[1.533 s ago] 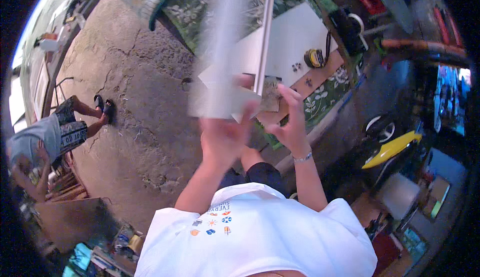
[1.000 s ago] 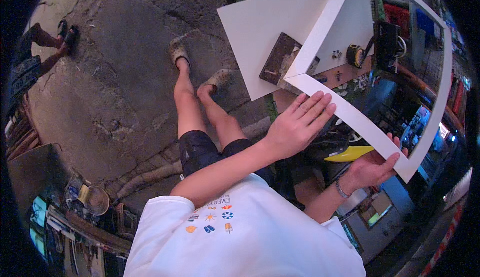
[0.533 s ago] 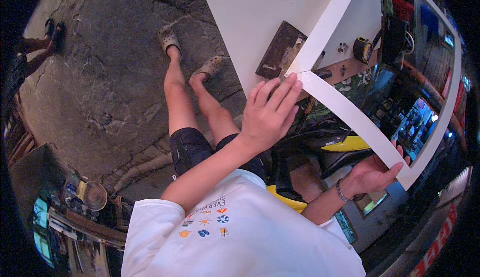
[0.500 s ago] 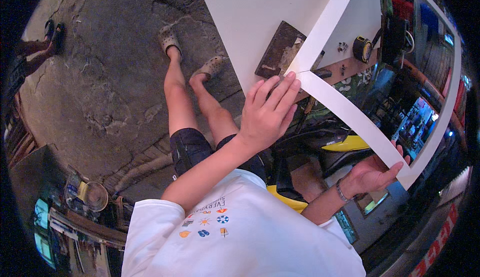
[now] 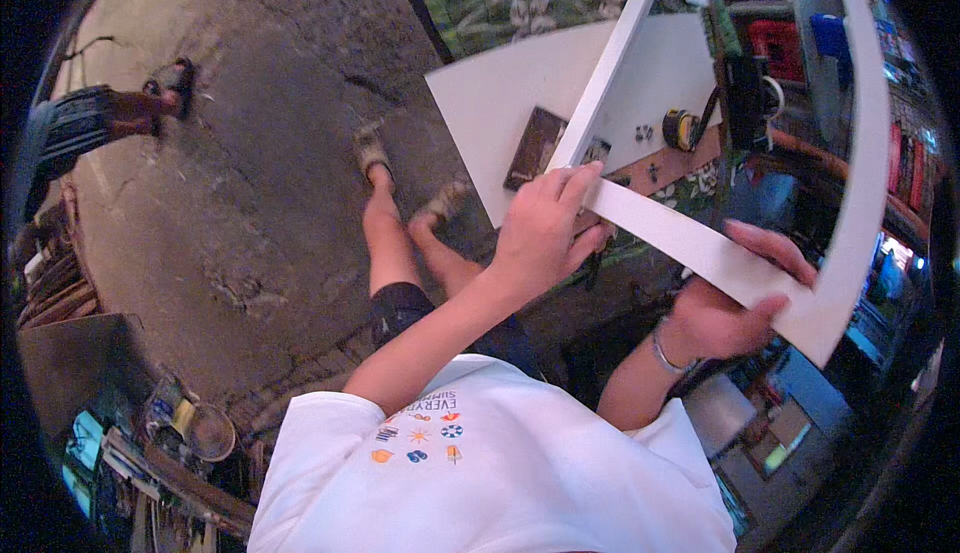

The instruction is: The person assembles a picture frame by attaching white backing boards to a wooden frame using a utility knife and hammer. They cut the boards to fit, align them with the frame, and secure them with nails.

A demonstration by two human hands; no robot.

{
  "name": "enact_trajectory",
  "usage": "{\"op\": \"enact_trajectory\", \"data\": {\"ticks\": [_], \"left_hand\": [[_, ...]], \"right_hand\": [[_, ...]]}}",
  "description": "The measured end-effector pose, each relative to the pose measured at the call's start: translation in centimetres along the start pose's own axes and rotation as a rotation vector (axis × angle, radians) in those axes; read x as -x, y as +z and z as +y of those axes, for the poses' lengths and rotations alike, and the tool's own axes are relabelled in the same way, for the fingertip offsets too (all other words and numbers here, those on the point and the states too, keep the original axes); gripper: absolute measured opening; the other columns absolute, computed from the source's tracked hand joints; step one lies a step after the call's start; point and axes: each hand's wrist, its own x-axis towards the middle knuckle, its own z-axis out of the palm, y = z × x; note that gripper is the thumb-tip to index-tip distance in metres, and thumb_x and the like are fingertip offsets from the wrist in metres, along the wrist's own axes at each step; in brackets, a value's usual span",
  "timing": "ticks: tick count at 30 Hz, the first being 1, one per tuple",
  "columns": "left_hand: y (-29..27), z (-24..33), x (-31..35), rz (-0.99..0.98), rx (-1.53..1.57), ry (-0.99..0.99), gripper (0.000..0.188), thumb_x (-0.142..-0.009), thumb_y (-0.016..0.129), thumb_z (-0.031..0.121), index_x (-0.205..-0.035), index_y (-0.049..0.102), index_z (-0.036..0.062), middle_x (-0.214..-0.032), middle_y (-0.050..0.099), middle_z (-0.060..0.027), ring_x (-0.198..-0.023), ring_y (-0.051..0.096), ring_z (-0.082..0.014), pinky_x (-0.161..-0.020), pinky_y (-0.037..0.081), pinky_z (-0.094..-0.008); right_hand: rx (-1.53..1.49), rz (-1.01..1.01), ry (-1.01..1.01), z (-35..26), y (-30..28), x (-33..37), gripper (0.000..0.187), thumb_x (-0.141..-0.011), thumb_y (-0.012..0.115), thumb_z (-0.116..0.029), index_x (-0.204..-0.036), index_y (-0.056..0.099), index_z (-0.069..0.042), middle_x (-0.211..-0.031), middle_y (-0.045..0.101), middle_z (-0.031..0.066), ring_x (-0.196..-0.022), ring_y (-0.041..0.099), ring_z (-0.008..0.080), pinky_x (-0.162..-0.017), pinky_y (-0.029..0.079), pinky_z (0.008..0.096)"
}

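Observation:
A white rectangular frame (image 5: 694, 243) is held up in front of me, its long sides stretching away to the far right. My left hand (image 5: 540, 225) is closed on its near left corner, fingers over the joint and thumb below. Around the near rail by the right corner, my right hand (image 5: 725, 305) is wrapped, thumb at the corner. Beyond the left corner, a dark rectangular block (image 5: 533, 145) lies on a white panel (image 5: 480, 103), partly hidden by the frame. Through the frame's opening I see a yellow and black tape measure (image 5: 682, 129) and small metal pieces (image 5: 643, 133).
Leafy-patterned cloth (image 5: 510, 3) spreads behind the panel. Another person's legs (image 5: 120, 113) show at far left on the concrete floor (image 5: 270, 153). A round container (image 5: 212, 431) and clutter stand at lower left. Shelves with a red bin (image 5: 775, 48) crowd the right.
The frame has swung left and nearer at its far end, so its far side now shows. My right hand has shifted left and up; my view has turned too.

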Motion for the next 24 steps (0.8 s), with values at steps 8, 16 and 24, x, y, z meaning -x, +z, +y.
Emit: {"op": "enact_trajectory", "data": {"ticks": [8, 16, 24], "left_hand": [[-4.8, -0.2, -0.5, 0.401, 0.255, -0.085, 0.046, -0.093, 0.068, 0.005, -0.135, 0.049, 0.0024, -0.130, 0.064, -0.0134, -0.115, 0.065, -0.0241, -0.092, 0.056, -0.0377], [-4.2, -7.7, 0.1, 0.452, 0.921, -0.478, 0.047, -0.100, 0.061, 0.012, -0.140, 0.037, 0.0034, -0.135, 0.059, -0.0192, -0.118, 0.064, -0.0356, -0.088, 0.061, -0.0438], [-4.9, -9.0, 0.2, 0.468, 0.567, -0.526, 0.029, -0.094, 0.073, 0.015, -0.114, 0.057, 0.0018, -0.094, 0.064, -0.0025, -0.082, 0.061, -0.0093, -0.070, 0.055, -0.0253]], "right_hand": [[0.255, -0.516, -0.188, -0.5, 10.3, -2.3, 0.048, -0.094, 0.068, -0.033, -0.128, 0.053, -0.002, -0.113, 0.060, 0.0144, -0.104, 0.061, 0.0356, -0.088, 0.051, 0.0442], [1.167, -0.513, 0.564, 11.0, -5.2, 13.3, 0.047, -0.090, 0.072, -0.034, -0.117, 0.052, -0.001, -0.113, 0.053, 0.0198, -0.101, 0.059, 0.0411, -0.084, 0.051, 0.0495], [1.085, -0.342, 0.815, 9.9, -6.0, 14.4, 0.031, -0.099, 0.062, -0.029, -0.112, 0.053, -0.001, -0.094, 0.068, 0.0207, -0.084, 0.065, 0.0457, -0.071, 0.051, 0.0531]]}}
